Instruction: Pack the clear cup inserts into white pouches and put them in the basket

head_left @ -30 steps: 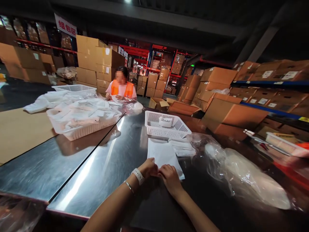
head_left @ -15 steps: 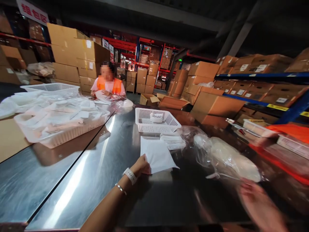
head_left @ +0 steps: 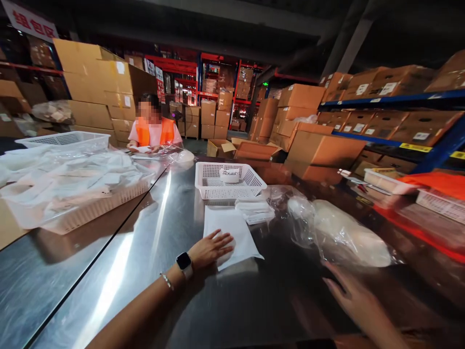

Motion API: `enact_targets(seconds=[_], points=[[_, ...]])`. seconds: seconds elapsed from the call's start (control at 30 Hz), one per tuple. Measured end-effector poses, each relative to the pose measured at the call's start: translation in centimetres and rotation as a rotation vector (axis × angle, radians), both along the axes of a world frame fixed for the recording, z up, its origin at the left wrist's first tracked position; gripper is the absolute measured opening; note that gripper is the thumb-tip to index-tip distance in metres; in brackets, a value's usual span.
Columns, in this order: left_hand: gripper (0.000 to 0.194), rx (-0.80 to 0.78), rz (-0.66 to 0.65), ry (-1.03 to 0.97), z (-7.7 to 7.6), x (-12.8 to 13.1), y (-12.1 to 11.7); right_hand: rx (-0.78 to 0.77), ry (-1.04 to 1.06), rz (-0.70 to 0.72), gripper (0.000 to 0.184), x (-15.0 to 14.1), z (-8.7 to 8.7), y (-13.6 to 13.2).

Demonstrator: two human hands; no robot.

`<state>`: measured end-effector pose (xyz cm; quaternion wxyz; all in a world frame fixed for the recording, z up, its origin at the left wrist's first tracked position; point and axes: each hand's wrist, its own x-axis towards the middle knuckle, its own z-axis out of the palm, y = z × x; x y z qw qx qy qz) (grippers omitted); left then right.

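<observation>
My left hand, with a watch on the wrist, rests palm down and fingers spread on a flat white pouch. The pouch lies on the metal table. Just beyond it sit a small stack of folded white pouches and a shallow white plastic basket, in which a white piece printed with dark letters stands. Lower right, my right hand is slightly blurred, its finger and thumb apart and nothing seen between them. It is close to the near edge of a clear plastic bag with whitish contents.
At the left a large white basket is heaped with white pouches under clear plastic. A co-worker in an orange vest works across the table. Orange cloth and a white bin are at the right. Cardboard boxes stand behind.
My left hand has gone from gripping the pouch's near left edge to lying flat on it. The right hand has shifted left. The view has turned slightly to the right.
</observation>
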<state>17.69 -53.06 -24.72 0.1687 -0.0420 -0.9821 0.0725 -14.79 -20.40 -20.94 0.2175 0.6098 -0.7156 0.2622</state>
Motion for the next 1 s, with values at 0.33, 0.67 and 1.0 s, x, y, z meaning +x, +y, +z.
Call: enact_targets(seconds=[0.33,0.67,1.0], points=[[0.04,0.152,-0.052,0.046,-2.2,-0.2,-0.4,0.003,0.617,0.791,0.033,4.6,-4.0,-18.2],[0.044,0.342,-0.102,0.014,-1.6,-0.1,0.6,0.013,0.343,0.951,0.044,3.6,-3.8,-16.4],[0.05,0.519,-0.119,-0.055,0.0,1.4,4.0,0.097,0.351,0.882,0.041,4.3,-4.5,-14.2]])
